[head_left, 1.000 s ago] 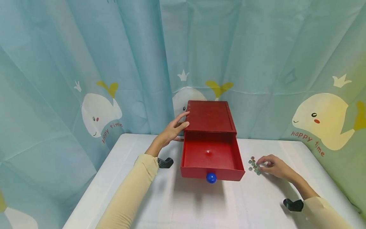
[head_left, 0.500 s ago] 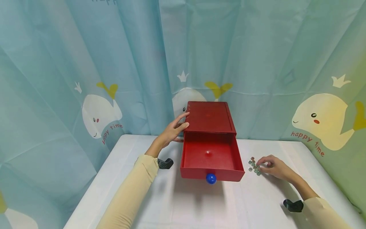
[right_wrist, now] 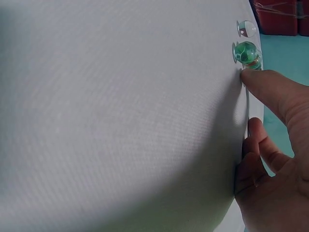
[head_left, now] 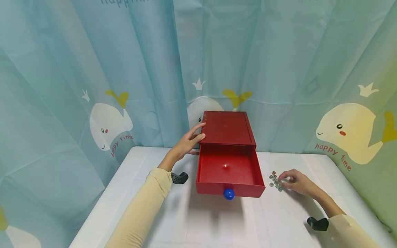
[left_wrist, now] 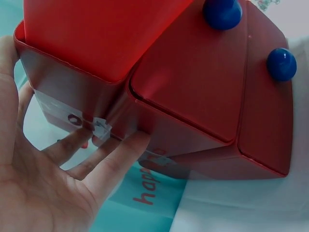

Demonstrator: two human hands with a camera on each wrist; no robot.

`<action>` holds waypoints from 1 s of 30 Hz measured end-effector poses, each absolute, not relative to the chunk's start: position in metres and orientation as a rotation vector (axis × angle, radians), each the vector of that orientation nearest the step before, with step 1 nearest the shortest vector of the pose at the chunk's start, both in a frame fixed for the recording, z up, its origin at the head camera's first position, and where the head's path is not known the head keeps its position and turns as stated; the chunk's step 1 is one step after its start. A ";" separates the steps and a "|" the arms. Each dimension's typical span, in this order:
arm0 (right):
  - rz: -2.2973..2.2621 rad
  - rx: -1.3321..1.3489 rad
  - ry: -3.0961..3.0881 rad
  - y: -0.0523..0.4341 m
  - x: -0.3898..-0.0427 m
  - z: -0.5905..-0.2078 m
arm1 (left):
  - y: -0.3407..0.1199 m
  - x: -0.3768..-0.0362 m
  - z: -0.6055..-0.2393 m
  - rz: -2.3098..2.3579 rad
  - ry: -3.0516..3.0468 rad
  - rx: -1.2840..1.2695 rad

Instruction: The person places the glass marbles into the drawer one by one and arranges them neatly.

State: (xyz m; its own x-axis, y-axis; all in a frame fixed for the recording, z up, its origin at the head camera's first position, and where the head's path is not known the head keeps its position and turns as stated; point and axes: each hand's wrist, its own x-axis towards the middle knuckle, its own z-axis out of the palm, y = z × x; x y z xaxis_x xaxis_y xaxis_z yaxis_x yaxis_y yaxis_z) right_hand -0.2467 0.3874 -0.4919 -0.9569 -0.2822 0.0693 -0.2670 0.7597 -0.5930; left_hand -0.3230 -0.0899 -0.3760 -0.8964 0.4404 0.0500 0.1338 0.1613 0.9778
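Left of the red plastic drawer box (head_left: pixel 228 128), the left hand (head_left: pixel 186 142) rests flat against the box's side wall, fingers (left_wrist: pixel 116 157) straight and slightly spread, steadying it.

The box's single pulled-out red drawer (head_left: pixel 228 171), with one blue round knob (head_left: pixel 229 194), stands open toward the person; nothing shows inside it, so loading looks not yet begun. The left wrist view shows a second blue knob (left_wrist: pixel 281 64) lower on the box.

Right of the box, about ten small green glass marbles (head_left: pixel 275 180) lie clustered on the white cloth-covered counter (head_left: pixel 198 220). The right hand (head_left: pixel 297 182) sits on their right edge, fingers curled, a fingertip touching one marble; whether it is pinched I cannot tell.
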 end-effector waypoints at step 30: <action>-0.897 -0.842 2.826 0.394 -0.248 -0.450 | -0.090 -0.321 -0.377 1.811 2.188 0.582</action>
